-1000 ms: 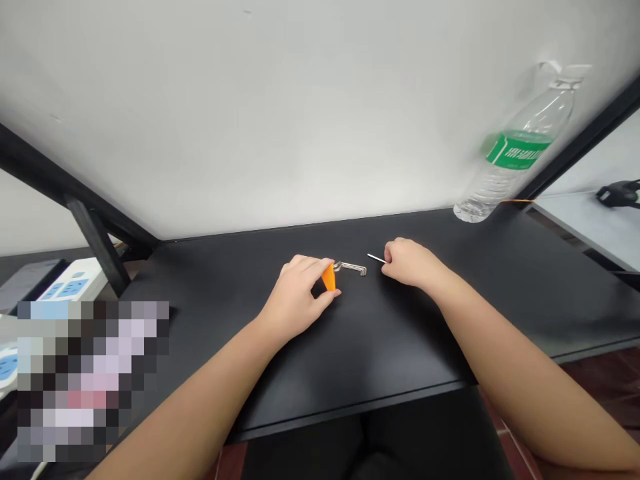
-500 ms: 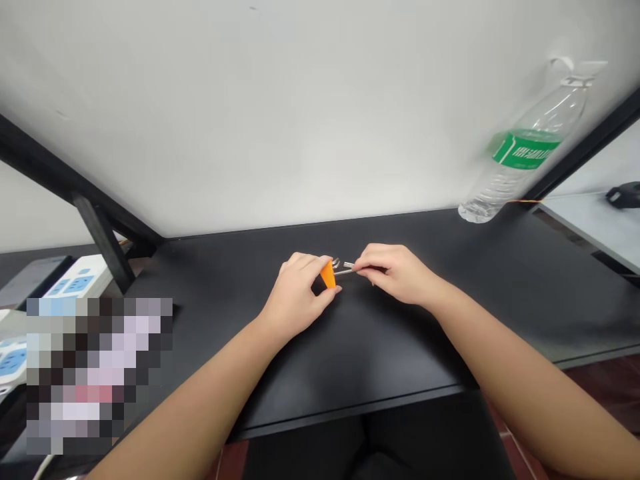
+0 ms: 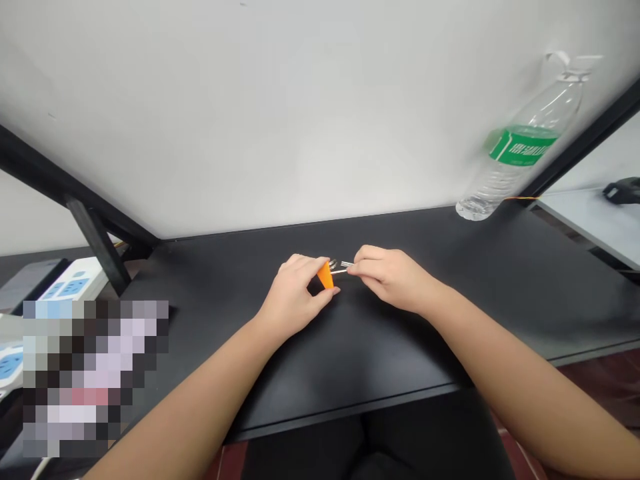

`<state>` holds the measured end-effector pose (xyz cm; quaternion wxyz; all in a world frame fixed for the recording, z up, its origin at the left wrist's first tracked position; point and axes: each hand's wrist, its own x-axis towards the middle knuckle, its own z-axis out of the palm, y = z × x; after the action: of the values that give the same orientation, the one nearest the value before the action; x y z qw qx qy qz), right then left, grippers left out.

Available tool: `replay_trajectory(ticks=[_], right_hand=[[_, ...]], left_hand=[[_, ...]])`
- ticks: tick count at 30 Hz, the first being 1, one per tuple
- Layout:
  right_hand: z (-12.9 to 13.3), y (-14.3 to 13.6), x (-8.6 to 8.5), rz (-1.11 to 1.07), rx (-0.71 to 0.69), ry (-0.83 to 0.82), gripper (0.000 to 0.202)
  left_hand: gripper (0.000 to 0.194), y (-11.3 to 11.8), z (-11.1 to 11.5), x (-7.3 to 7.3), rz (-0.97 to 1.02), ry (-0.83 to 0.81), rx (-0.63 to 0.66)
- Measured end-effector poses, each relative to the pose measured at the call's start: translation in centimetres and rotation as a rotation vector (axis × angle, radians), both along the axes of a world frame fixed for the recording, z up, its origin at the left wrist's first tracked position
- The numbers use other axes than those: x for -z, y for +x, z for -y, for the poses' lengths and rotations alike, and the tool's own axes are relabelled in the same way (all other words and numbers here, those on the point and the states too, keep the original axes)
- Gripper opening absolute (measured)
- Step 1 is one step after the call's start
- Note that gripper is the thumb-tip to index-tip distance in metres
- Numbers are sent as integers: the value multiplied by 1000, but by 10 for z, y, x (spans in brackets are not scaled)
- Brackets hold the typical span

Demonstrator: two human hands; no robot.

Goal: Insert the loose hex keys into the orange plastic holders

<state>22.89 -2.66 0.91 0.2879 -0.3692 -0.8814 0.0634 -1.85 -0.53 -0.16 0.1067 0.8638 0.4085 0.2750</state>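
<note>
Near the middle of the black table, my left hand (image 3: 295, 291) holds an orange piece (image 3: 326, 275) between thumb and fingers. Thin metal parts (image 3: 339, 271) stick out from its right side toward my right hand (image 3: 383, 272). The fingers of my right hand are pinched on the end of the metal, which looks like small utensils, one with fork-like tines. The exact shape of the metal parts is too small to tell, and my right fingers cover some of them.
A clear plastic bottle with a green label (image 3: 525, 145) stands at the back right by the wall. White power strips (image 3: 75, 283) and a blurred-out item (image 3: 107, 360) lie at the left. Black frame bars (image 3: 95, 237) flank the black table (image 3: 210, 267).
My right fingers have closed up more around the metal and moved slightly left, nearer the orange piece. My left hand keeps its grip. The view has shifted a little.
</note>
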Motion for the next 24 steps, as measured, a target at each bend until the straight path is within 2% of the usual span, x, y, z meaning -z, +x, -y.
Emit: replay_trajectory(ticks=[9, 11, 14, 17, 19, 21, 24], right_hand=[[2, -8, -1, 88, 31, -32, 27], [5, -14, -1, 82, -6, -64, 26], [12, -25, -2, -9, -70, -157, 22], [13, -30, -1, -143, -70, -252, 23], [8, -25, 1, -172, 7, -256, 21], [-1, -15, 4, -138, 145, -231, 14], [-18, 1, 11, -47, 329, -259, 6]], left_hand=[[40, -1, 1, -2, -74, 5, 56], [31, 4, 5, -4, -95, -25, 102], [6, 12, 11, -8, -76, -58, 138], [7, 14, 12, -10, -77, -44, 107], [19, 11, 10, -11, -99, -30, 69], [32, 8, 8, -10, -116, -27, 36], [39, 4, 6, -7, -127, -35, 10]])
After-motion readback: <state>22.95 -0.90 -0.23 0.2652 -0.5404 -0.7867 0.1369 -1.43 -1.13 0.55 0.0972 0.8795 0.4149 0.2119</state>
